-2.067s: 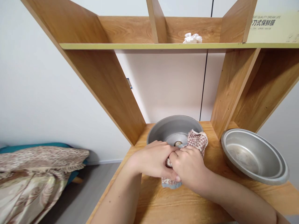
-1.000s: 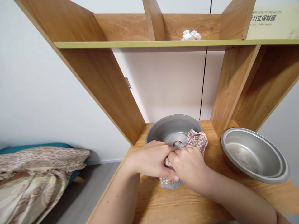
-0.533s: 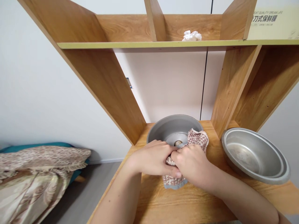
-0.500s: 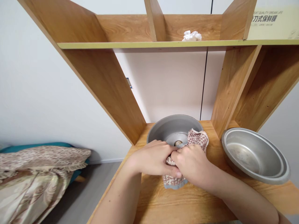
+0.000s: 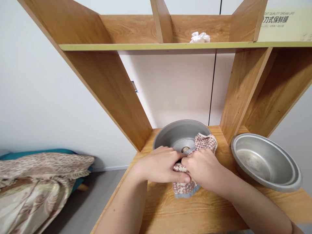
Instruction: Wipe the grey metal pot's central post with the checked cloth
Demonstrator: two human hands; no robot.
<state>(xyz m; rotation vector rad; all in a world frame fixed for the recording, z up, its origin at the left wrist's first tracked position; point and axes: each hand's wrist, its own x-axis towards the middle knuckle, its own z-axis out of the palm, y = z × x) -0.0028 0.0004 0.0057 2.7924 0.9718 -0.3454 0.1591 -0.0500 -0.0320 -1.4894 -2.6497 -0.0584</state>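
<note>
In the head view, the patterned cloth (image 5: 185, 187) lies along the near-right side of the gray pot (image 5: 168, 135), its long axis slanting from just in front of the pot, under the hands, to the pot's right rim, where the far end (image 5: 206, 142) bunches up. The right hand (image 5: 204, 166) is the nearer of the two to the middle of the cloth: at the pot's near-right side its grip is curled and pinching the folds, with loose cloth showing both beyond it and on the near side. The left hand (image 5: 163, 164) comes in from the pot's near-left side, its fingers bent over toward the pot's inside and its thumb reaching across the cloth to just beside the right hand; whether this grip is pressed firmly on rim or cloth cannot be told, as the fingertips are hidden. A small round fitting (image 5: 186, 149) shows in the middle of the pot's floor. The wooden bench (image 5: 175, 216) carries the pot and spreads toward the person on its near side; a wide metal basin (image 5: 258, 165) sits to the pot's right, apart from it. Above the pot, a shelf (image 5: 122, 47) bears crumpled white paper (image 5: 200, 37) and, to the upper right, a pale printed box (image 5: 287, 27). Well left of the pot, a patterned cover (image 5: 46, 165) drapes over something teal above the gray floor (image 5: 107, 185).
</note>
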